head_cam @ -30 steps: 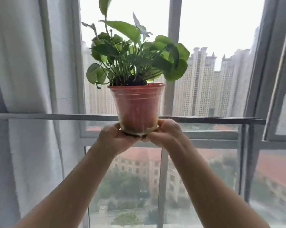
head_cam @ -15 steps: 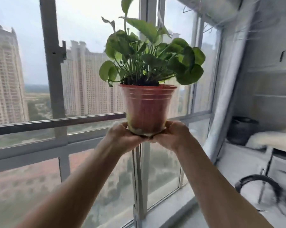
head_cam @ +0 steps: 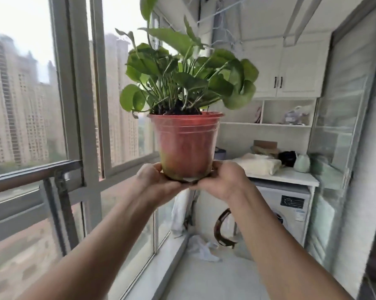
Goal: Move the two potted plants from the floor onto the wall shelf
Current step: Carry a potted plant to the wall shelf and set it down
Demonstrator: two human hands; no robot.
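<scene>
At the end of my two stretched arms, in the air beside the balcony window, stands the red potted plant, upright. My left hand and my right hand are cupped under its base, one grip on each side, both closed against the pot. In front of me, beyond the leaves, I see the wall shelf under white cabinets, above a worktop. I judge that the task is less than half done: this first plant is lifted but not yet on the shelf. The second plant is not visible here.
</scene>
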